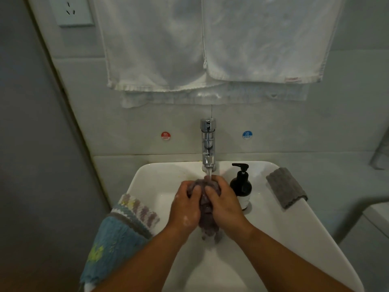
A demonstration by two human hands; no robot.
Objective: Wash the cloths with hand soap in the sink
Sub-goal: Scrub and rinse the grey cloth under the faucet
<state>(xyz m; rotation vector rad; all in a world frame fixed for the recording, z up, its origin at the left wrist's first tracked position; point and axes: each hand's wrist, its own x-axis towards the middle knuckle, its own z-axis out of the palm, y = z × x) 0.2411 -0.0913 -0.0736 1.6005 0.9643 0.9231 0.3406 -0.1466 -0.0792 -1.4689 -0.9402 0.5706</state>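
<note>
Over the sink (160, 182), right beneath the tap (208, 142) and its running water (208, 172): a purple cloth (207, 220), bunched and clamped between left hand (186, 204) and right hand (224, 202), fingers of both curled round it, thumbs pressed on top. Lower end dangling from the fists toward the basin floor. Flecks of foam on the left hand. Judged as the scrub-and-rinse step on one of the cloths, soap seemingly already worked in, stream landing on top of the bundle. Next, probably: rubbing the folds against each other under the stream, then wringing. Calls for a firm two-handed hold, keeping the bundle under the flow, and turning it to wet the hidden folds. Counted: three cloths for washing. Purple cloth in hand; grey cloth (286, 187), ribbed, lying on the right rim; blue cloth (117, 234), stripe-edged, draped over the left rim. Both of the latter apart from the hands, seemingly not yet washed, though hard to be sure. One black soap bottle (241, 186) with pump, upright on the rim just beside the right hand. One tap. Two white towels (155, 45) hanging side by side on the wall above, perhaps with another layer behind. Two round stickers: hot sticker (165, 135), red, left of the tap; cold sticker (247, 134), blue, right of it. One socket (72, 10) at upper left.
</note>
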